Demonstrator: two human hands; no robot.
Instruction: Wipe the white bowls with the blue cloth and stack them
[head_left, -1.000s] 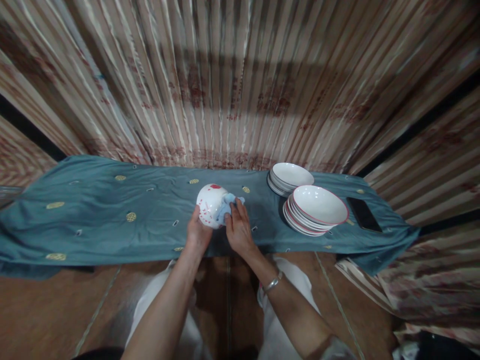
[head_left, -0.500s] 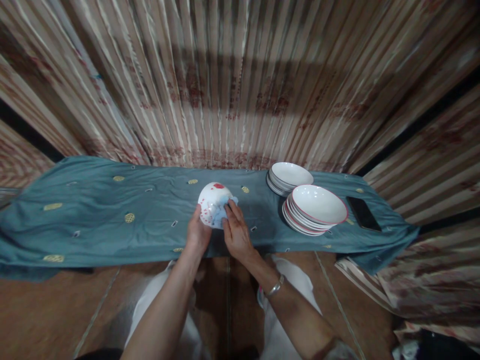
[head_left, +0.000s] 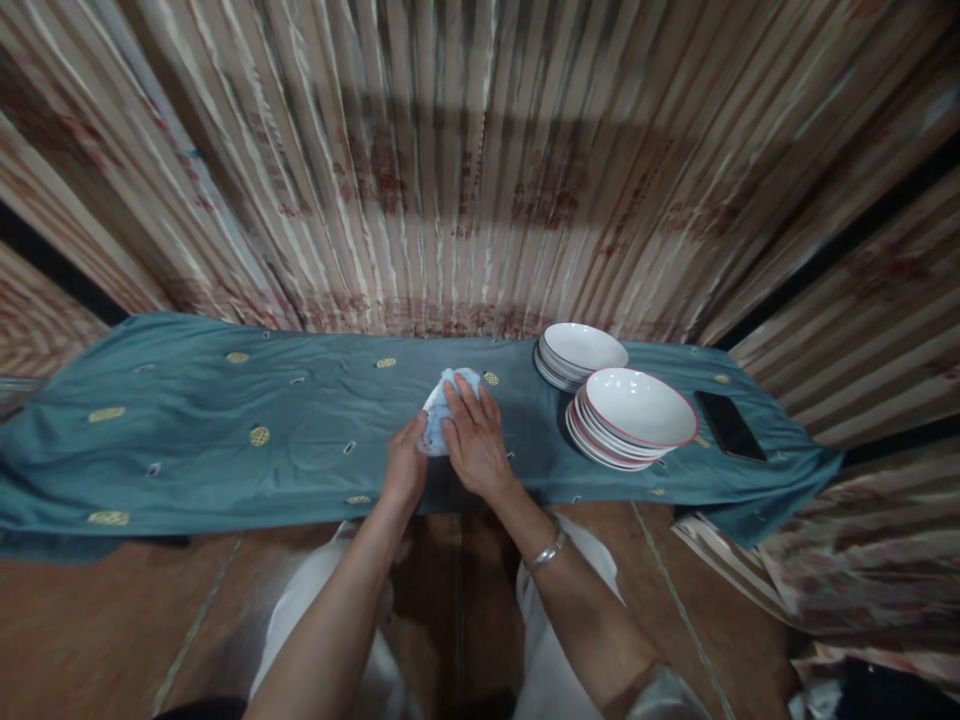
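My left hand is closed on the near left edge of a white bowl, held tilted above the table's front part. Only a narrow strip of the bowl shows; the rest is covered. A light blue cloth lies against the bowl, pressed there by my right hand, whose fingers are bent over it. To the right stands a stack of white bowls with red rims. Behind that is a second stack of white bowls with dark rims.
A green cloth with yellow pineapple prints covers the long narrow table. A black phone lies at the right end. Pleated patterned curtains hang close behind and at both sides. Tiled floor shows below.
The bowl has turned, so its red-patterned outside no longer shows. My right hand has moved slightly up with the cloth, which now covers most of the bowl. My left hand has shifted slightly right.
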